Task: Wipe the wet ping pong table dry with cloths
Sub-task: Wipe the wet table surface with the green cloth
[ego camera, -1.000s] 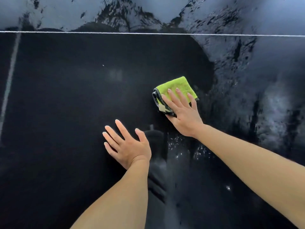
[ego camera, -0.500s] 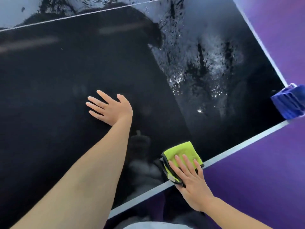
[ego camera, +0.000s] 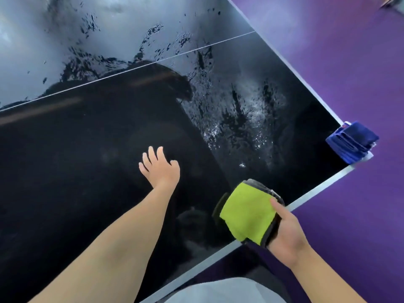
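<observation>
While the left hand (ego camera: 160, 168) lies flat on the dark bench (ego camera: 87, 160) with fingers spread and holding nothing, the right hand (ego camera: 286, 234) grips a folded green cloth (ego camera: 248, 216) at the near edge, thumb on top. The cloth's long axis runs from that hand up toward the wet patch (ego camera: 236, 119). A folded blue cloth (ego camera: 352, 141) sits on the right corner.

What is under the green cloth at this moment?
The right hand holds the green cloth, thumb on top; its fingers underneath are hidden. Below lies the table near its edge.
</observation>
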Available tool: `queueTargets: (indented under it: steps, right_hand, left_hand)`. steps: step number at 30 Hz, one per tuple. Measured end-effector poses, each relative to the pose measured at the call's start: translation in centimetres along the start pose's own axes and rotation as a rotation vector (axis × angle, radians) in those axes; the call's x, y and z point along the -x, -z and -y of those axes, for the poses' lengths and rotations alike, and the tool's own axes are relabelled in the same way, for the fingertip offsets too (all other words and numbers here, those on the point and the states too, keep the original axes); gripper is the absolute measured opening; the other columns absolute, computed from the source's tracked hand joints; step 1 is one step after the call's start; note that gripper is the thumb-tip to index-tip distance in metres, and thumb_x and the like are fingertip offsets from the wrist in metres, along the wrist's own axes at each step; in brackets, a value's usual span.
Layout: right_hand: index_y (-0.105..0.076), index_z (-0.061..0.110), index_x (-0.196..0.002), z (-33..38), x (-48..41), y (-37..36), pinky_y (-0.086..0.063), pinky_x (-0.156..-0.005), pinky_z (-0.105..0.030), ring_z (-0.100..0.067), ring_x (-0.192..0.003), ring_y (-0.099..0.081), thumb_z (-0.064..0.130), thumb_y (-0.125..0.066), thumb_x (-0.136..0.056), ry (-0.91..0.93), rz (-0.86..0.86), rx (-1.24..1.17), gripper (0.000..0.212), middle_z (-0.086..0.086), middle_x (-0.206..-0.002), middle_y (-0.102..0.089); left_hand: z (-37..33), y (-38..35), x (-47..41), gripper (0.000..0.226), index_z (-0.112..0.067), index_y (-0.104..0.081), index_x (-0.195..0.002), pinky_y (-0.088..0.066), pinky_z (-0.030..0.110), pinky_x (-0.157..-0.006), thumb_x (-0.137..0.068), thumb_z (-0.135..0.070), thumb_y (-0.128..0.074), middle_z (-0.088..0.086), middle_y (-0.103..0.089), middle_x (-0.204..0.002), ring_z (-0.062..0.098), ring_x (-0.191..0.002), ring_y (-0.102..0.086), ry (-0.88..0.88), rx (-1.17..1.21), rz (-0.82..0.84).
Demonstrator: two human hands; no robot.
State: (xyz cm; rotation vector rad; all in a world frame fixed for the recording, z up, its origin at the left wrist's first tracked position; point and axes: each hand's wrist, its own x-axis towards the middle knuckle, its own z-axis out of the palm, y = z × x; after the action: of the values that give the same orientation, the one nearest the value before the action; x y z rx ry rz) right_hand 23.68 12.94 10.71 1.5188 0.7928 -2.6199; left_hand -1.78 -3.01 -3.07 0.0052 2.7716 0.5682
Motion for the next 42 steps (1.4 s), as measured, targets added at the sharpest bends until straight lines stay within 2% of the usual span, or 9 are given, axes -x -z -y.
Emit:
queueTargets:
  steps: [5, 9, 15, 18, 20, 22, 27, 34, 42]
  right_hand:
    - [-0.063, 0.012, -0.129, 7.3, -5.8, -3.5, -0.063, -0.070, -0.038, -0.028, -0.098, -0.074, 0.022, -0.058, -0.087, -0.050, 0.089, 0.112, 0.043, -0.013, -0.118, -0.073]
    - [-0.062, 0.011, -0.131, 12.6, -14.1, -8.5, -0.056, -0.084, -0.043, -0.031, -0.113, -0.068, 0.020, -0.053, -0.097, -0.045, 0.118, 0.304, 0.036, -0.011, -0.123, -0.071]
    - [-0.058, 0.024, -0.088, 21.4, -28.3, -20.2, -0.038, -0.060, -0.025, -0.007, -0.062, -0.043, 0.017, -0.051, -0.103, 0.641, 0.037, 0.986, 0.018, 0.003, -0.075, -0.052]
    - [-0.059, 0.020, -0.121, 23.1, -36.7, -26.3, -0.040, -0.086, -0.033, -0.021, -0.105, -0.059, 0.033, -0.052, -0.100, 0.687, 0.078, 1.345, 0.026, -0.004, -0.110, -0.064]
    - [-0.042, 0.026, -0.147, 22.7, -40.4, -30.2, -0.021, -0.115, -0.036, -0.025, -0.146, -0.031, 0.039, -0.050, -0.101, 0.628, 0.101, 1.623, 0.049, -0.004, -0.155, -0.041]
    - [-0.022, 0.030, -0.157, 21.8, -42.5, -34.1, -0.001, -0.120, -0.030, -0.017, -0.154, -0.003, 0.037, -0.043, -0.105, 0.668, 0.149, 1.818, 0.057, 0.002, -0.168, -0.008]
    - [-0.010, 0.033, -0.159, 19.2, -46.1, -41.1, 0.008, -0.122, -0.034, -0.012, -0.154, 0.011, 0.041, -0.037, -0.106, 0.755, 0.376, 2.100, 0.060, 0.006, -0.168, 0.004]
    - [-0.013, 0.044, -0.157, 18.2, -44.3, -32.8, 0.011, -0.122, -0.036, -0.008, -0.152, 0.015, 0.042, -0.043, -0.104, 0.891, 0.696, 2.214, 0.061, 0.015, -0.167, 0.002]
    - [0.001, 0.047, -0.156, 11.8, -30.4, -12.5, 0.021, -0.120, -0.036, -0.003, -0.146, 0.031, 0.042, -0.045, -0.103, 0.767, 0.688, 2.234, 0.072, 0.023, -0.162, 0.018]
  left_hand:
    - [-3.7, -1.0, -3.9, 0.067, -0.027, -0.015, -0.160, 0.001, 0.051, -0.124, -0.101, -0.042, -0.041, 0.005, 0.000, -0.170, 0.030, -0.155, 0.005, 0.225, 0.071, -0.023]
    - [-5.0, -3.3, -4.6, 0.067, -0.029, -0.012, -0.161, 0.000, 0.052, -0.124, -0.099, -0.047, -0.030, 0.004, -0.003, -0.170, 0.026, -0.156, 0.004, 0.331, -0.027, -0.179]
    - [-5.1, -4.7, -5.4, 0.068, -0.031, -0.018, -0.159, -0.006, 0.050, -0.124, -0.095, -0.048, -0.029, 0.002, -0.012, -0.169, 0.024, -0.156, -0.003, 0.395, -0.138, -0.246]
    - [-4.8, -5.2, -5.7, 0.071, -0.030, -0.024, -0.158, -0.008, 0.050, -0.124, -0.091, -0.050, -0.027, 0.002, -0.015, -0.168, 0.024, -0.156, -0.007, 0.399, -0.164, -0.277]
    - [-4.8, -5.3, -5.8, 0.071, -0.029, -0.027, -0.158, -0.010, 0.050, -0.124, -0.090, -0.049, -0.028, 0.002, -0.017, -0.168, 0.024, -0.156, -0.010, 0.412, -0.173, -0.292]
    - [-4.7, -5.5, -5.9, 0.071, -0.029, -0.029, -0.157, -0.011, 0.051, -0.124, -0.089, -0.048, -0.031, 0.003, -0.019, -0.167, 0.025, -0.155, -0.012, 0.411, -0.177, -0.306]
    - [-4.6, -5.7, -6.0, 0.071, -0.028, -0.030, -0.157, -0.013, 0.052, -0.123, -0.088, -0.047, -0.034, 0.004, -0.020, -0.167, 0.027, -0.155, -0.014, 0.412, -0.201, -0.304]
    - [-4.9, -5.3, -6.1, 0.072, -0.028, -0.027, -0.157, -0.013, 0.053, -0.123, -0.089, -0.048, -0.032, 0.005, -0.019, -0.167, 0.027, -0.155, -0.010, 0.427, -0.180, -0.284]
    - [-5.0, -4.8, -6.1, 0.069, -0.030, -0.016, -0.159, -0.009, 0.055, -0.123, -0.093, -0.050, -0.027, 0.004, -0.010, -0.169, 0.028, -0.155, -0.003, 0.403, -0.123, -0.230]
